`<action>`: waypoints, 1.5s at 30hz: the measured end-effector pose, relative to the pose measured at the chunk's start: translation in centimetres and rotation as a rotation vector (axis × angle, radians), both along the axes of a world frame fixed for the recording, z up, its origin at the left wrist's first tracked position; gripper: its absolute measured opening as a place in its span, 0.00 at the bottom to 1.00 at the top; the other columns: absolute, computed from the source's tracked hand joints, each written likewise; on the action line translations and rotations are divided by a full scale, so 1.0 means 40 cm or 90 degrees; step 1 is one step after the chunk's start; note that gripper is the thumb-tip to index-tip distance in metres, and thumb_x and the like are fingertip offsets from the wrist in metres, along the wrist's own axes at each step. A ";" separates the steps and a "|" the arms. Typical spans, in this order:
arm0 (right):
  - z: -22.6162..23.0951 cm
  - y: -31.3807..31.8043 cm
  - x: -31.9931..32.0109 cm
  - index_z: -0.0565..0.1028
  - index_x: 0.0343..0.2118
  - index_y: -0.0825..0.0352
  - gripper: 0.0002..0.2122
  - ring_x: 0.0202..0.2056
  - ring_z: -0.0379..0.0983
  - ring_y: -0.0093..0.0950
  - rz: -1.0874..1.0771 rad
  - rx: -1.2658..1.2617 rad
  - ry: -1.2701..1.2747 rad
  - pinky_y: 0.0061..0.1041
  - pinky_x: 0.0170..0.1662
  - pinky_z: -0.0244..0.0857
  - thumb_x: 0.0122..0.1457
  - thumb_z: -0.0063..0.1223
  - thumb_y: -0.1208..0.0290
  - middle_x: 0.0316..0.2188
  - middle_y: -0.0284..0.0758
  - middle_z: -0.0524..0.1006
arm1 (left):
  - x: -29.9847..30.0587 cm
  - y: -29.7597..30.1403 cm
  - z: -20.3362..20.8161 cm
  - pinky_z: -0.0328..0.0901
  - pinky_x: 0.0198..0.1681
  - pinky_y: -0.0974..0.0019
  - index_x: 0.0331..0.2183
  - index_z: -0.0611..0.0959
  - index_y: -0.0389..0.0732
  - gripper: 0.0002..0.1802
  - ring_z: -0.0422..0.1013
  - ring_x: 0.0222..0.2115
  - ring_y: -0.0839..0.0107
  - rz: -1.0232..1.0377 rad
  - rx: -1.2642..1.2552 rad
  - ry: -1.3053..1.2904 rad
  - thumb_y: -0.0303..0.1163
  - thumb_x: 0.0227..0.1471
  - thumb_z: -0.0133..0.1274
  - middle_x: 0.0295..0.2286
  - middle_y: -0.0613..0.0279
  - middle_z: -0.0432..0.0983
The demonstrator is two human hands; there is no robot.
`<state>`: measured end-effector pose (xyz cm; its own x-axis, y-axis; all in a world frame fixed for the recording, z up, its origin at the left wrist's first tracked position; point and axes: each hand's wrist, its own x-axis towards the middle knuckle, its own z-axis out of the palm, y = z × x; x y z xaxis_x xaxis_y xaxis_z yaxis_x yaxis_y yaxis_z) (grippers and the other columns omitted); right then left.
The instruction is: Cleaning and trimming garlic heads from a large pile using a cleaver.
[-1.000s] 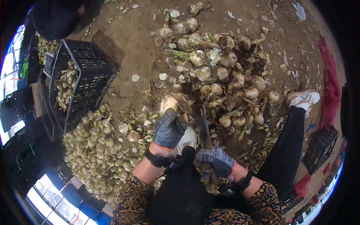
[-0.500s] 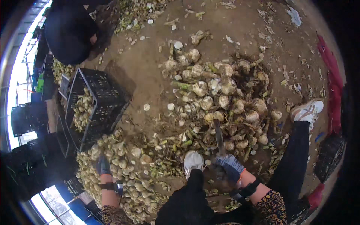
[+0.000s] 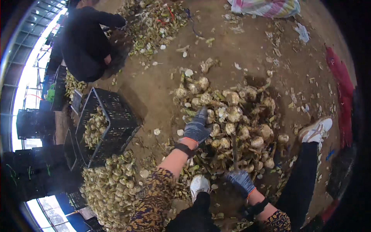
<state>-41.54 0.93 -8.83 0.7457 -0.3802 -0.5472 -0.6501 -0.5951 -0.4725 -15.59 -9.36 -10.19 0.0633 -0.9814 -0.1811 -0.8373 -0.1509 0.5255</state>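
My left hand [image 3: 197,128], in a grey glove, reaches to the near-left edge of a heap of garlic bulbs with stems [image 3: 256,142]. Its fingers stretch forward against the bulbs, and their tips are partly hard to make out. In my gloved right hand [image 3: 240,182], just in front of the heap, is a knife [image 3: 234,152] with a long narrow blade pointing away from me over the bulbs. A second heap, of garlic bulbs with short-cut stems [image 3: 110,181], lies at the left beside my left sleeve.
A black plastic crate [image 3: 119,110] holding garlic stands at the left. Beyond it a person in dark clothes [image 3: 83,42] crouches by a pile of trimmings [image 3: 154,29]. My shoes [image 3: 200,185] flank the heap. A striped sack [image 3: 266,7] lies at the far edge.
My left hand has swung from the left heap of cut bulbs across to the stemmed garlic. The knife stays in my right hand, slightly turned. The view has shifted, showing more of the far side.
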 end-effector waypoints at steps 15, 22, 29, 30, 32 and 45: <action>-0.064 0.041 -0.043 0.71 0.31 0.55 0.09 0.24 0.67 0.36 -0.087 -0.221 -0.187 0.35 0.24 0.60 0.45 0.42 0.66 0.23 0.33 0.72 | 0.042 0.132 0.077 0.57 0.47 0.65 0.47 0.62 0.37 0.41 0.62 0.43 0.61 0.067 0.238 0.155 0.44 0.32 0.59 0.41 0.52 0.66; 0.119 -0.004 0.015 0.71 0.22 0.66 0.12 0.21 0.67 0.40 -0.227 -0.118 -0.143 0.36 0.24 0.61 0.43 0.49 0.60 0.18 0.41 0.71 | 0.061 0.409 0.033 0.61 0.44 0.67 0.46 0.62 0.38 0.30 0.65 0.39 0.72 0.322 0.112 0.832 0.28 0.40 0.55 0.38 0.61 0.69; 0.203 -0.024 0.087 0.74 0.23 0.65 0.17 0.24 0.71 0.39 -0.158 -0.003 0.011 0.35 0.28 0.64 0.39 0.50 0.54 0.19 0.43 0.73 | 0.006 0.457 0.110 0.57 0.49 0.65 0.52 0.53 0.41 0.36 0.64 0.42 0.69 0.139 0.210 0.643 0.29 0.43 0.52 0.42 0.59 0.65; 0.201 -0.013 0.097 0.73 0.23 0.65 0.16 0.25 0.71 0.39 -0.136 0.002 0.012 0.35 0.28 0.64 0.39 0.50 0.55 0.20 0.43 0.73 | 0.008 0.473 0.114 0.58 0.48 0.64 0.52 0.52 0.41 0.37 0.64 0.42 0.69 0.138 0.206 0.648 0.28 0.43 0.52 0.42 0.58 0.65; 0.204 -0.005 0.115 0.73 0.24 0.65 0.16 0.25 0.71 0.39 -0.094 0.010 0.014 0.34 0.28 0.64 0.39 0.50 0.56 0.21 0.43 0.73 | 0.013 0.532 0.065 0.59 0.47 0.62 0.53 0.49 0.41 0.38 0.64 0.42 0.65 0.228 0.194 0.970 0.23 0.43 0.50 0.44 0.57 0.63; 0.211 -0.019 0.123 0.73 0.21 0.65 0.14 0.23 0.70 0.39 -0.040 0.055 0.015 0.34 0.28 0.64 0.35 0.50 0.58 0.18 0.41 0.72 | -0.044 0.489 0.079 0.62 0.45 0.65 0.51 0.55 0.35 0.25 0.65 0.40 0.68 0.209 0.255 0.900 0.20 0.50 0.36 0.44 0.52 0.63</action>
<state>-36.63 0.16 -0.41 0.7077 -0.3768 -0.5976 -0.6971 -0.5099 -0.5040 -17.35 10.21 -7.02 -0.1867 -0.8312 -0.5237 0.4087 -0.5504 0.7280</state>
